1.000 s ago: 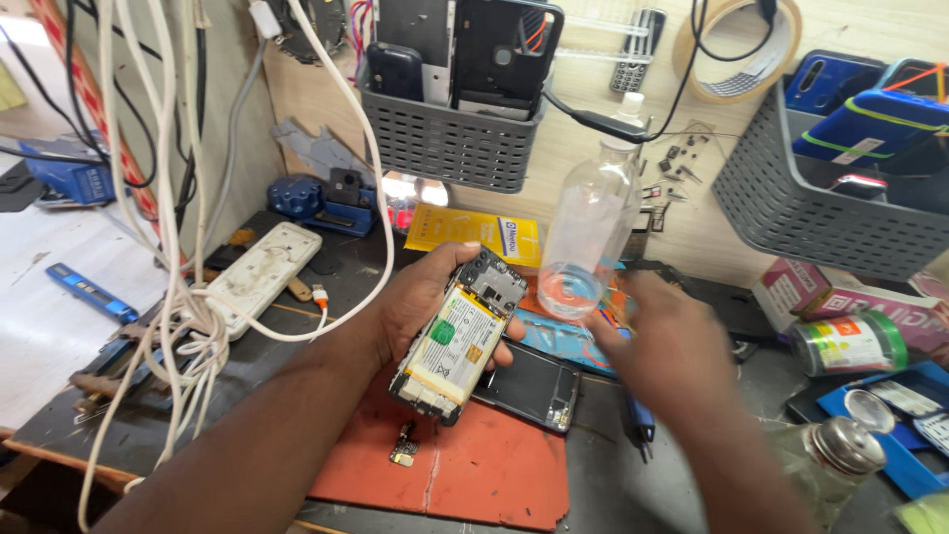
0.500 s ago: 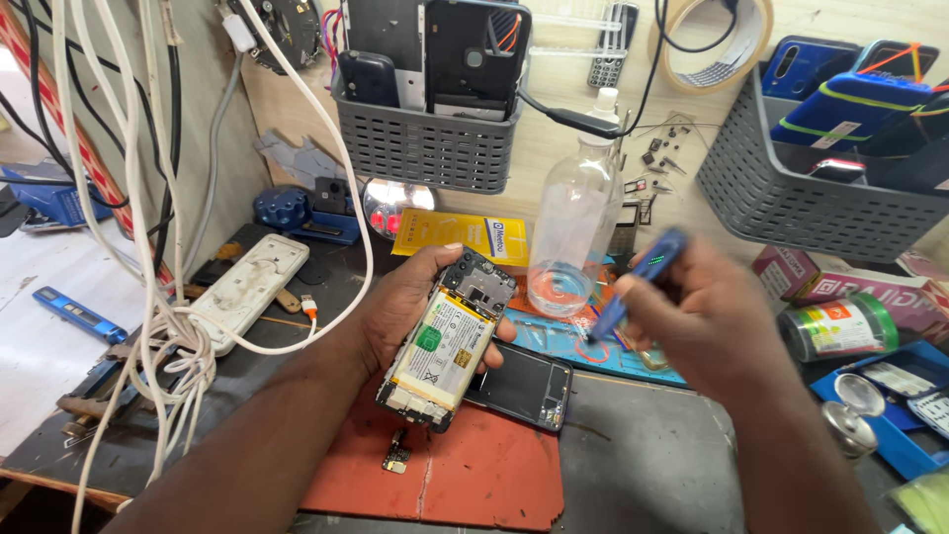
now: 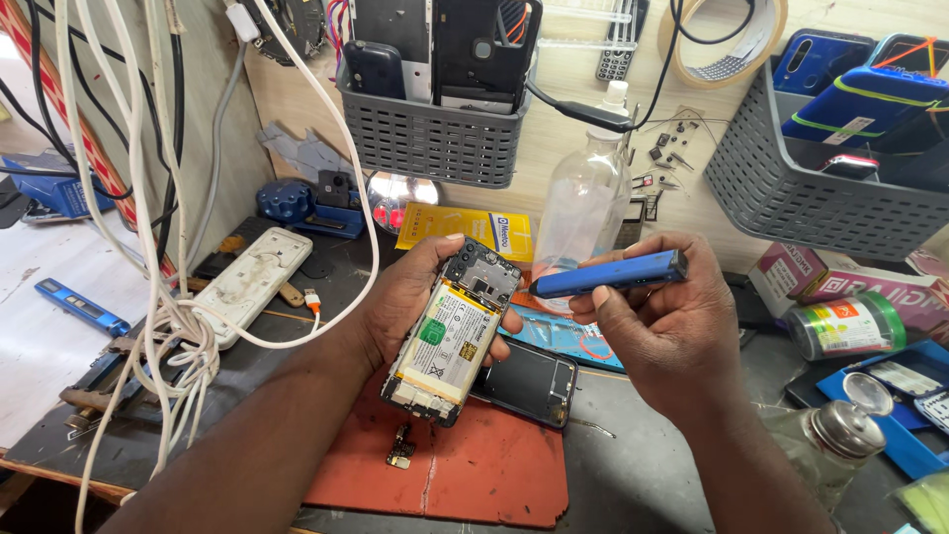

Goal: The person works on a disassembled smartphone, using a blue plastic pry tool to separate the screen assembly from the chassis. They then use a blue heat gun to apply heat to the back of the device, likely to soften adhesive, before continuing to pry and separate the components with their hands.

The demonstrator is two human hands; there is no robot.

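Two hands are in view above a cluttered repair bench. Left hand [image 3: 420, 297] grips an opened phone [image 3: 453, 331] from beneath, fingers wrapped around its edges, the exposed battery and circuit board facing up; the phone is tilted, its top end toward the wall, and held clear above the red mat [image 3: 465, 465]. Right hand [image 3: 672, 316] is closed around a blue pen-shaped tool [image 3: 611, 274], held roughly level, its tip pointing left and ending just beside the phone's upper corner; contact between tip and phone cannot be confirmed.

A dark phone panel [image 3: 524, 381] lies flat on the mat directly under the held phone. A small loose part [image 3: 400, 450] lies on the mat near the phone's lower end. A clear plastic bottle [image 3: 588, 193] stands upright behind the tool. A white power strip [image 3: 247, 282] lies to the left among white cables [image 3: 158, 297]. Grey baskets [image 3: 435, 138] holding phones hang on the wall behind.
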